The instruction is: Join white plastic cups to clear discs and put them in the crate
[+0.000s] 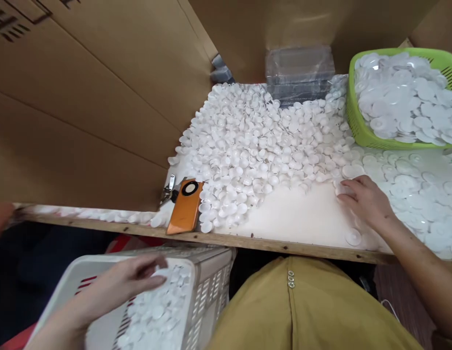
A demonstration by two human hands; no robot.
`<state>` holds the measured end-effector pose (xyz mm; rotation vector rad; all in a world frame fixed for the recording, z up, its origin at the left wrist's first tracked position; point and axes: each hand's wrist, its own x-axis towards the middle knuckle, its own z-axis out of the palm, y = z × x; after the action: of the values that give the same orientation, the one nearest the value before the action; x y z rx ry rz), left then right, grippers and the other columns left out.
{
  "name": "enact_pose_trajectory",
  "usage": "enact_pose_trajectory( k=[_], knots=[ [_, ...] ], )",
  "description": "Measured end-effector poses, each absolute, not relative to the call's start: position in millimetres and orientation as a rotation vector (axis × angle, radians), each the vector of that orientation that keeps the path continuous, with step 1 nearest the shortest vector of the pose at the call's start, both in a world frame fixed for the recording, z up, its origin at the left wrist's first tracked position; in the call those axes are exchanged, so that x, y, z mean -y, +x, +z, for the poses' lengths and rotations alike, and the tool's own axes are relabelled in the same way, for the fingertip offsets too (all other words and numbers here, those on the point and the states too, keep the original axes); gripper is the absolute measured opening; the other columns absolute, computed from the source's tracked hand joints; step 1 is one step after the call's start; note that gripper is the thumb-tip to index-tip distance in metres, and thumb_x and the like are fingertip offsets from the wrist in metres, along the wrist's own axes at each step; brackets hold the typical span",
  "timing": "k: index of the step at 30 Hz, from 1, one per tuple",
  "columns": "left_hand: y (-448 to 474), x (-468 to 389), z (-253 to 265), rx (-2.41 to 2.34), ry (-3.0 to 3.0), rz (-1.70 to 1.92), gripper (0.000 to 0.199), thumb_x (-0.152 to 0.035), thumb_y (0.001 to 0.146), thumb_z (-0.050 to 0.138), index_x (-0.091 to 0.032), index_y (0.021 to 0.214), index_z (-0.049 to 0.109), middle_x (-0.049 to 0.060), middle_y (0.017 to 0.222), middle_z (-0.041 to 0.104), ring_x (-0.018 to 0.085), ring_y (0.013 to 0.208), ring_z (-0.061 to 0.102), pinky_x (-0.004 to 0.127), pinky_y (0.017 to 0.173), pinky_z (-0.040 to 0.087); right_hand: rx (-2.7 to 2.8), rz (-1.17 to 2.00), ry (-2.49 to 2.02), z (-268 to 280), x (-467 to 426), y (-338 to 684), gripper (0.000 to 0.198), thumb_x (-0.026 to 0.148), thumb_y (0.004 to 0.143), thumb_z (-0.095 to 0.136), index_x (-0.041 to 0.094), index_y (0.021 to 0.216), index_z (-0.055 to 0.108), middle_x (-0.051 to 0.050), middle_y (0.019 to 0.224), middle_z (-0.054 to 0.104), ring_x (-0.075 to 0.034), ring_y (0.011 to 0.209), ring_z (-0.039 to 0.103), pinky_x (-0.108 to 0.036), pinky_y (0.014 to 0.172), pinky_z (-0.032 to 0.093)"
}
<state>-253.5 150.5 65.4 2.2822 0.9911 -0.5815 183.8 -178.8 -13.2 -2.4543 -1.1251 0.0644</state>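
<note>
My right hand [366, 201] is over the table, thumb and fingertips closed on a thin translucent plastic disc [341, 188]. Close below it lies another loose disc [353, 236]. To its left spreads a large heap of small white plastic cups [247, 146]; flat clear discs [408, 194] cover the table at its right. Over the white plastic basket [211, 279] below the table edge, my left hand [138, 277] hangs with its thumb and fingers apart, somewhat blurred. White plastic pieces [156, 311] lie inside that basket under the hand.
A green basket [352, 114] full of clear discs stands at the back right. Clear plastic boxes [300, 73] are stacked behind the heap. An orange phone [185, 206] lies near the wooden table edge [284, 248]. Large cardboard [101, 107] walls off the left.
</note>
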Motion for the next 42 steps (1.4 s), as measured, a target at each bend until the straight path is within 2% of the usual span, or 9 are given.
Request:
enact_pose_trajectory(
  k=[3, 5, 8, 10, 14, 18, 26, 33, 42],
  knots=[
    [-306.9, -162.5, 57.2, -1.34, 2.286, -0.852, 0.027, -0.052, 0.066, 0.059, -0.027, 0.071, 0.067, -0.008, 0.061, 0.066, 0.02, 0.066, 0.064, 0.03, 0.068, 0.047, 1.209, 0.004, -2.497, -25.9, 186.6, 198.8, 0.028, 0.038, 0.081, 0.059, 0.019, 0.1, 0.068, -0.011, 0.098, 0.056, -0.029, 0.09, 0.057, -0.04, 0.075, 0.048],
    [-292.0, -150.9, 55.8, -1.43, 2.336, -0.677, 0.032, -0.055, 0.071, 0.054, -0.026, 0.077, 0.068, -0.003, 0.078, 0.073, 0.025, 0.078, 0.067, 0.034, 0.073, 0.049, 1.24, 0.007, -2.51, -26.7, 184.0, 200.6, 0.025, 0.038, 0.081, 0.06, 0.02, 0.096, 0.068, -0.011, 0.097, 0.056, -0.029, 0.088, 0.056, -0.04, 0.074, 0.048],
    [-207.4, -113.6, 58.1, -1.205, 2.472, -0.134, 0.035, -0.051, 0.084, 0.046, -0.023, 0.091, 0.067, 0.004, 0.097, 0.072, 0.024, 0.09, 0.065, 0.033, 0.082, 0.048, 1.313, 0.0, -2.517, -16.7, 174.5, 195.7, 0.017, 0.032, 0.08, 0.06, 0.02, 0.091, 0.065, -0.012, 0.095, 0.057, -0.029, 0.087, 0.055, -0.039, 0.074, 0.046],
    [-132.8, -83.0, 56.3, -0.938, 2.518, 0.091, 0.031, -0.043, 0.09, 0.045, -0.02, 0.087, 0.065, 0.005, 0.09, 0.069, 0.02, 0.086, 0.063, 0.03, 0.08, 0.048, 1.367, 0.023, -2.522, -8.5, 168.1, 189.2, 0.011, 0.028, 0.081, 0.058, 0.02, 0.086, 0.062, -0.011, 0.091, 0.058, -0.028, 0.086, 0.056, -0.037, 0.073, 0.044],
    [-5.0, -28.9, 40.3, -0.5, 2.706, 0.095, 0.021, -0.03, 0.092, 0.049, -0.016, 0.092, 0.065, 0.008, 0.092, 0.065, 0.02, 0.09, 0.061, 0.029, 0.08, 0.049, 1.214, 0.248, -2.595, -5.5, 164.2, 174.2, 0.007, 0.028, 0.084, 0.055, 0.021, 0.082, 0.055, -0.005, 0.078, 0.061, -0.023, 0.071, 0.057, -0.031, 0.06, 0.037],
    [53.9, -4.0, 25.3, -0.444, 2.915, -0.091, 0.025, -0.03, 0.089, 0.057, -0.009, 0.101, 0.064, 0.015, 0.102, 0.063, 0.027, 0.096, 0.062, 0.034, 0.078, 0.051, 0.975, 0.3, -2.501, -20.1, 170.5, 165.6, 0.014, 0.032, 0.086, 0.054, 0.021, 0.093, 0.057, -0.004, 0.084, 0.066, -0.022, 0.073, 0.06, -0.031, 0.061, 0.039],
    [23.6, -5.9, -4.3, -0.44, 2.663, 0.111, 0.017, -0.025, 0.087, 0.062, -0.016, 0.101, 0.065, 0.007, 0.096, 0.065, 0.019, 0.087, 0.063, 0.029, 0.076, 0.052, 0.802, 0.237, -2.195, -31.8, 176.3, 173.9, 0.025, 0.039, 0.08, 0.056, 0.022, 0.093, 0.068, -0.005, 0.09, 0.07, -0.023, 0.08, 0.063, -0.035, 0.074, 0.047],
    [-0.6, -8.0, -30.0, -0.329, 2.548, 0.259, 0.028, -0.034, 0.078, 0.074, -0.021, 0.103, 0.069, 0.006, 0.1, 0.067, 0.021, 0.095, 0.059, 0.035, 0.088, 0.049, 0.518, 0.77, -1.869, -15.4, 161.5, 150.4, 0.035, 0.047, 0.069, 0.068, 0.019, 0.09, 0.064, 0.0, 0.068, 0.062, -0.015, 0.054, 0.058, -0.028, 0.053, 0.047],
    [15.4, -3.5, -31.2, -0.328, 2.546, 0.135, 0.034, -0.053, 0.08, 0.066, -0.02, 0.088, 0.07, 0.005, 0.088, 0.066, 0.021, 0.087, 0.058, 0.034, 0.079, 0.045, 0.461, 1.109, -1.912, -8.5, 119.5, 129.6, 0.021, 0.031, 0.067, 0.071, 0.018, 0.076, 0.057, -0.001, 0.058, 0.061, -0.015, 0.051, 0.06, -0.022, 0.044, 0.045]
  ],
)
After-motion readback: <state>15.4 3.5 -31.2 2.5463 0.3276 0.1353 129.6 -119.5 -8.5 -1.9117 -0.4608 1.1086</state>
